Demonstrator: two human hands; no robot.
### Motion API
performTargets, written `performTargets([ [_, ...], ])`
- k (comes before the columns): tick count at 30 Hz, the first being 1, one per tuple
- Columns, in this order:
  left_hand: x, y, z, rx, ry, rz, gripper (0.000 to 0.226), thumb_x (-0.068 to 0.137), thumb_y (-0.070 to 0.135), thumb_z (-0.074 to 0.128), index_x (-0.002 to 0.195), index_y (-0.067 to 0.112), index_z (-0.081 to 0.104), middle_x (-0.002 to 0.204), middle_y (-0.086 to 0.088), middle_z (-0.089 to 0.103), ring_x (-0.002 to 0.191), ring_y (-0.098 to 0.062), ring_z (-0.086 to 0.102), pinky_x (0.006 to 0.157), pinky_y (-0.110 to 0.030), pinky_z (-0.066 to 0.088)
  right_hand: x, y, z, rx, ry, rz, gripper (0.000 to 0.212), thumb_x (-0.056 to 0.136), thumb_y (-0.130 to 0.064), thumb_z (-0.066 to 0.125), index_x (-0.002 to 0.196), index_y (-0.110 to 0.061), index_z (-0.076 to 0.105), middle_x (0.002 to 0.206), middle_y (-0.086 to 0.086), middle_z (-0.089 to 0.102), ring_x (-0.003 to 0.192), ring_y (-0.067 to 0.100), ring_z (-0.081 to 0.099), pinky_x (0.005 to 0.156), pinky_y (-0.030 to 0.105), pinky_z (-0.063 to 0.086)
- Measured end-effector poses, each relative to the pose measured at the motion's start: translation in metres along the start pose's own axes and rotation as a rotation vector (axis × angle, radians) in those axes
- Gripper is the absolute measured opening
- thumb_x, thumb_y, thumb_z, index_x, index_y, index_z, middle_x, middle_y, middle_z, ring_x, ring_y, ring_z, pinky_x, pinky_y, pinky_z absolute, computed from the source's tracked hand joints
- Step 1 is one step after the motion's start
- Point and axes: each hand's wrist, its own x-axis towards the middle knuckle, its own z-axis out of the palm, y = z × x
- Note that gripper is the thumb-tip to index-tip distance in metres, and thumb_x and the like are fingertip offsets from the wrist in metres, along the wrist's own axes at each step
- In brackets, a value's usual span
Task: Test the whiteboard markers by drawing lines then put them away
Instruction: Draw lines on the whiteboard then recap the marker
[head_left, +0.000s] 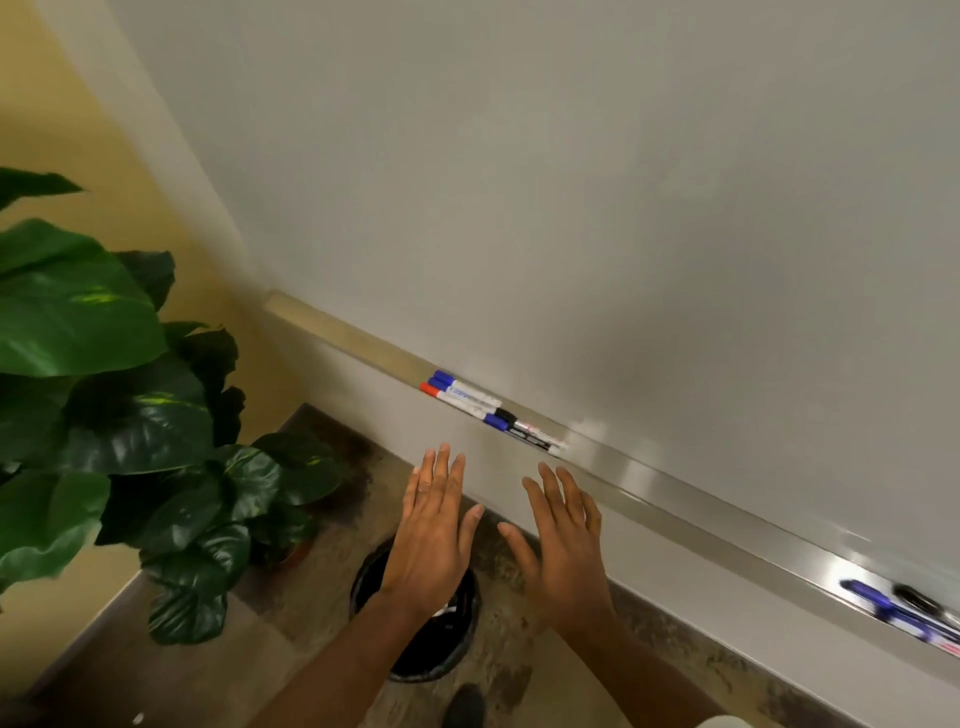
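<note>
The board (571, 182) is bare: no line shows anywhere on it, so by my reading the testing has not begun and the whole job lies ahead. Both hands are flat, fingers spread, and hold nothing; the left hand (434, 540) and right hand (563, 551) hang side by side below the tray (701, 514), apart from it. The nearest markers (488, 408) lie capped in the tray at about 12 o'clock from the hands: blue and red caps toward the left end, a black and another blue cap just right of them, all bunched and touching. A second cluster (904, 610) sits far along the tray at 3 o'clock (blurred, so the count is unclear). What remains, I judge, is to take each marker, uncap it, draw, recap, and stow it. A bin (415, 623) stands on the floor under the left wrist, and a plant (104, 389) fills 9 o'clock.
</note>
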Motion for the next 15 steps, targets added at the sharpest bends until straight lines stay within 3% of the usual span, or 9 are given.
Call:
performTargets([
  [8,0.029,0.085,0.024,0.011,-0.057,0.171,0.069,0.108,0.055,0.019,0.164,0.019,0.0,0.171,0.0,-0.011,0.157,-0.014,-0.014,0.126,-0.034,-0.009,-0.027,0.065,-0.061,-0.097,0.083,0.156,0.064,0.101,-0.063,0.029,0.152,-0.025,0.028,0.165,0.0,0.017,0.153,0.021,0.012,0.122,0.039,0.002],
  [15,0.038,0.168,0.053,-0.047,-0.131,0.311,0.068,0.107,0.057,0.017,0.163,0.023,-0.002,0.171,0.004,-0.013,0.157,-0.014,-0.013,0.127,-0.035,-0.006,-0.066,0.136,-0.1,-0.202,0.124,0.278,0.068,0.1,-0.061,0.033,0.153,-0.018,0.034,0.165,0.004,0.019,0.152,0.025,0.015,0.119,0.048,0.017],
])
